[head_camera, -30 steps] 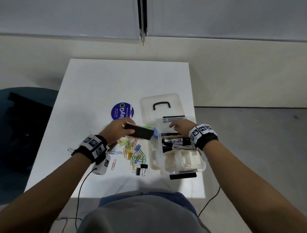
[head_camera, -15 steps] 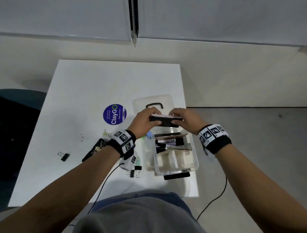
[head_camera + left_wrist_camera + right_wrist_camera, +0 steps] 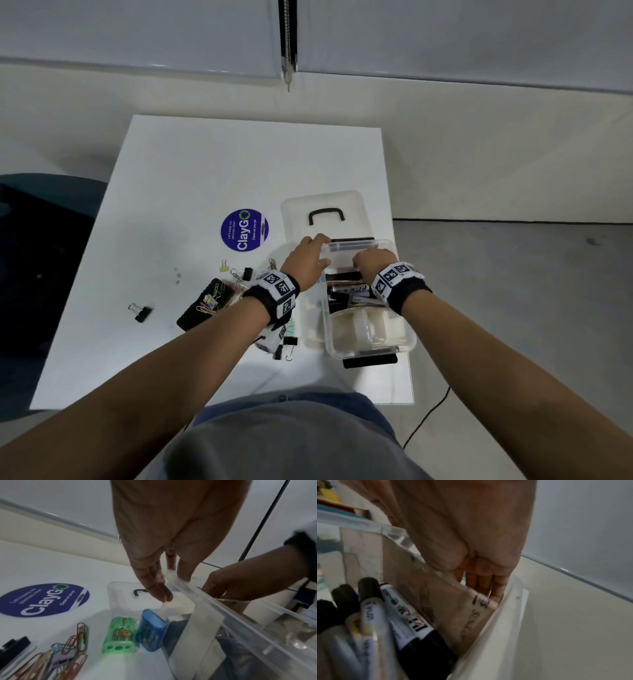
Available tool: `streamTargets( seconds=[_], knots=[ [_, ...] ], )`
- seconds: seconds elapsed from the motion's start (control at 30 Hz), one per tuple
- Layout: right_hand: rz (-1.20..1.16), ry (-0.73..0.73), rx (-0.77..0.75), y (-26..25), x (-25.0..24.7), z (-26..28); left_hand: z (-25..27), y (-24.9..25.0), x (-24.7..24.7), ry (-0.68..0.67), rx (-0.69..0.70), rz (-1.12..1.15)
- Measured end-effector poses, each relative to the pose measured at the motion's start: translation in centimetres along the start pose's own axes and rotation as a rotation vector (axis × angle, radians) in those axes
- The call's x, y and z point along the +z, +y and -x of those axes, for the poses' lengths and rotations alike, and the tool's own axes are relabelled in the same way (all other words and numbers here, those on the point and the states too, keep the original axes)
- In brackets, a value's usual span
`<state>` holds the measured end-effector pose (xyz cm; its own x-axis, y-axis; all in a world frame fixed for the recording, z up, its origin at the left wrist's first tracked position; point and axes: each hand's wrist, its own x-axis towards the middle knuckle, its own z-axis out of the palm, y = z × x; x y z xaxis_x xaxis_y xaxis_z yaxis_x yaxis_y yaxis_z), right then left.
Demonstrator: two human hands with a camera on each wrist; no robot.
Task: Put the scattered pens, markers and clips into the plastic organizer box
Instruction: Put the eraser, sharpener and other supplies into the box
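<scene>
The clear organizer box (image 3: 328, 329) stands at the table's right edge, with markers (image 3: 346, 296) lying across its middle. My right hand (image 3: 359, 263) reaches into the far end. Its thumb and fingers (image 3: 481, 586) hold a flat block (image 3: 447, 601), ink-stained brown on one face, which stands against the end wall (image 3: 496, 628) beside the markers (image 3: 373, 609). My left hand (image 3: 313, 250) rests at the box's far left corner, its fingers (image 3: 159, 588) straight outside the wall and its thumb on the rim (image 3: 223, 609). Coloured paper clips (image 3: 210, 303) lie left of the box.
The box lid (image 3: 318, 212) with a black handle lies beyond the box. A green sharpener (image 3: 118, 634) and a blue one (image 3: 150, 630) stand against the box's left wall. Binder clips (image 3: 286, 346) sit under my left wrist, another (image 3: 141, 311) farther left. A black case (image 3: 191, 317) lies under the clips.
My left hand carried the block from above the clips to the box and passed it to my right hand. It now stands inside the far end, and my left hand rests on the corner.
</scene>
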<state>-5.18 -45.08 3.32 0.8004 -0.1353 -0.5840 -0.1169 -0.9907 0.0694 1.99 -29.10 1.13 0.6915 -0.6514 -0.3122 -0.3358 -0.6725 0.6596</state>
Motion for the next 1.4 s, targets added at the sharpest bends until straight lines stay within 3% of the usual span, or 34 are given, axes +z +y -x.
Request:
streamTargets(
  seconds=[0.17, 0.27, 0.37, 0.43, 0.5, 0.57, 0.73, 0.8, 0.87, 0.97, 1.03, 1.2, 1.4],
  knots=[
    [0.025, -0.045, 0.015, -0.4, -1.2, 1.1, 0.4, -0.1, -0.3, 0.002, -0.008, 0.042],
    [0.011, 0.006, 0.011, -0.3, -1.6, 1.0, 1.6, -2.5, -2.2, 0.044, -0.058, 0.123],
    [-0.140, 0.019, 0.075, -2.2, -3.2, 0.8, 4.3, -8.7, -4.7, 0.152, -0.190, 0.046],
    [-0.257, 0.137, 0.074, -4.4, -4.4, 1.2, 6.7, -13.1, -5.8, 0.206, -0.317, -0.107],
    [-0.409, 0.300, 0.005, -7.3, -5.1, 2.2, 8.9, -16.0, -6.1, 0.203, -0.423, -0.198],
    [-0.589, 0.283, -0.089, -10.9, -5.0, 3.1, 10.6, -17.8, -5.6, 0.159, -0.461, -0.231],
    [-0.558, -0.001, -0.261, -17.3, -2.6, 3.3, 12.3, -20.0, -4.0, 0.018, -0.419, -0.428],
    [-0.542, -0.048, -0.266, -18.3, -2.0, 3.0, 12.2, -20.2, -4.2, 0.049, -0.415, -0.442],
    [-0.562, -0.071, -0.254, -18.7, -1.7, 2.6, 12.2, -20.0, -4.7, 0.120, -0.422, -0.297],
    [-0.743, -0.091, -0.168, -18.8, -1.5, 1.6, 12.3, -19.0, -6.1, 0.179, -0.355, 0.128],
    [-0.925, -0.096, -0.099, -19.0, -1.4, 1.1, 12.5, -17.8, -7.0, 0.150, -0.268, 0.272],
    [-1.173, 0.012, -0.032, -19.7, -0.6, -0.1, 11.9, -15.2, -6.6, 0.131, -0.165, 0.260],
    [-1.443, -0.089, 0.131, -19.5, 0.3, -0.1, 10.8, -14.8, -4.9, 0.095, -0.224, 0.181]
  ],
)
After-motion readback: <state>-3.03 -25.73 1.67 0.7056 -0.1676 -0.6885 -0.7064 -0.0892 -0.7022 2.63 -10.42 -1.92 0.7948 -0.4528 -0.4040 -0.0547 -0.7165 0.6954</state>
